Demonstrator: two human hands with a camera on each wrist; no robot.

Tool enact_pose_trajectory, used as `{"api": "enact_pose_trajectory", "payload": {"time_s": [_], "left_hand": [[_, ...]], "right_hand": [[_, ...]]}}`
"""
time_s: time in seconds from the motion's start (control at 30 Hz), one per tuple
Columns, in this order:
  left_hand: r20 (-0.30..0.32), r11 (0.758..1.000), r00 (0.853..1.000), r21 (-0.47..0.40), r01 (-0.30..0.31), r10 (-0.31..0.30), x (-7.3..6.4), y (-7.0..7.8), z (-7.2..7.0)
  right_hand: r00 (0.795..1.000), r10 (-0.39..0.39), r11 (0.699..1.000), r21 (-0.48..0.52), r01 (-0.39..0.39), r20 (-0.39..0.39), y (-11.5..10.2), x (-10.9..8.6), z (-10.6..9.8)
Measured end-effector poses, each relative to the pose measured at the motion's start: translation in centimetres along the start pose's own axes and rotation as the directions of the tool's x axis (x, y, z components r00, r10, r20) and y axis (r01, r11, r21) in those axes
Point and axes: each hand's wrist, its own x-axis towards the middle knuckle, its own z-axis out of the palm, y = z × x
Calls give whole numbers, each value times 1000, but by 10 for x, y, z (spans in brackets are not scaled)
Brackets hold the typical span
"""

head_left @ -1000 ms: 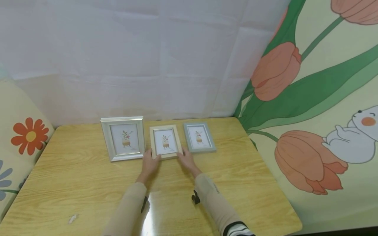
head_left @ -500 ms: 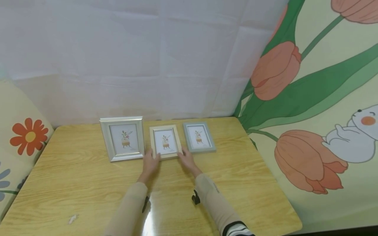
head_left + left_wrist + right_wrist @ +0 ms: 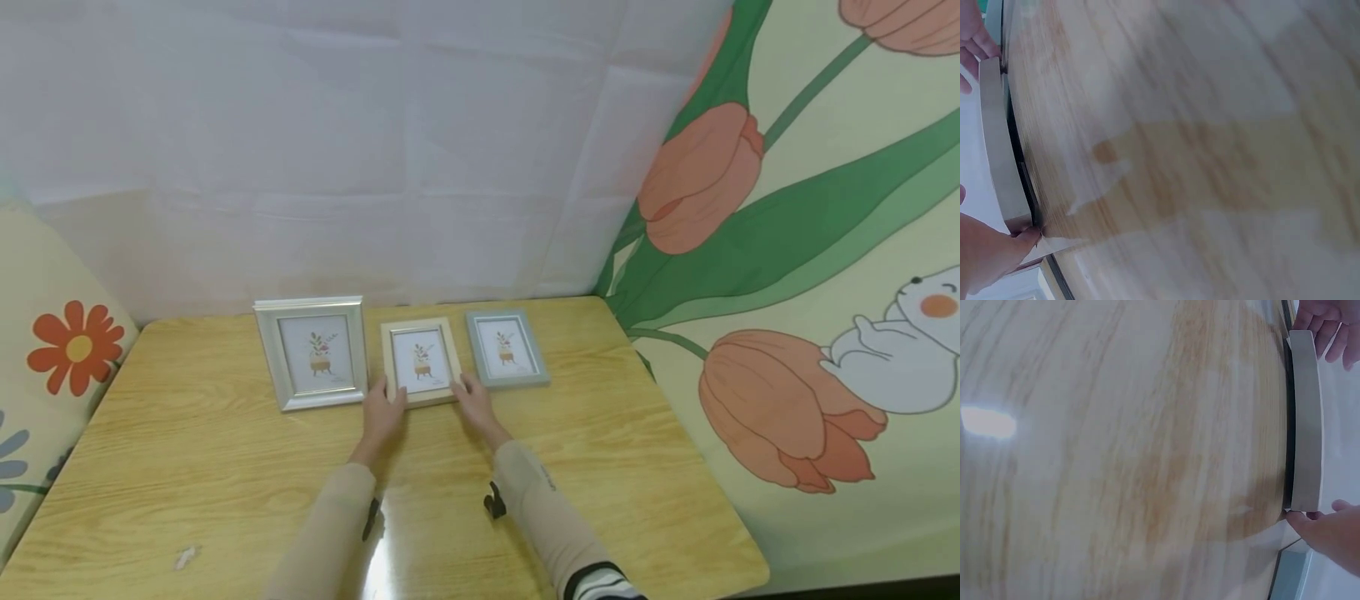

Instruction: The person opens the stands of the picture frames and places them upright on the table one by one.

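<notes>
Tabletop (image 3: pixel 600 492) below, left fingers (image 3: pixel 1029 236) and right fingers (image 3: pixel 1299 520) pinch the cream frame (image 3: pixel 431 398), whose print (image 3: pixel 422 361) only the head view shows

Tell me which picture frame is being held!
The cream frame, in the middle: the left grip and right grip hold its near corners. The silver frame and blue-grey frame beside it aren't held.

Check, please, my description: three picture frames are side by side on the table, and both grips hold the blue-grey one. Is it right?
Not entirely. The left grip and the right grip hold the cream frame, the middle one, not the blue-grey frame. The head view shows this. The rest of your statement is correct.
</notes>
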Motion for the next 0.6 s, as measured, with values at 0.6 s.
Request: {"api": "enact_pose_trajectory", "payload": {"time_s": [0.6], "left_hand": [[-134,988,991,-152,-40,20,-1,1,-3]], "right_hand": [[991,-29,999,-21,27,-129,164,80,31]]}}
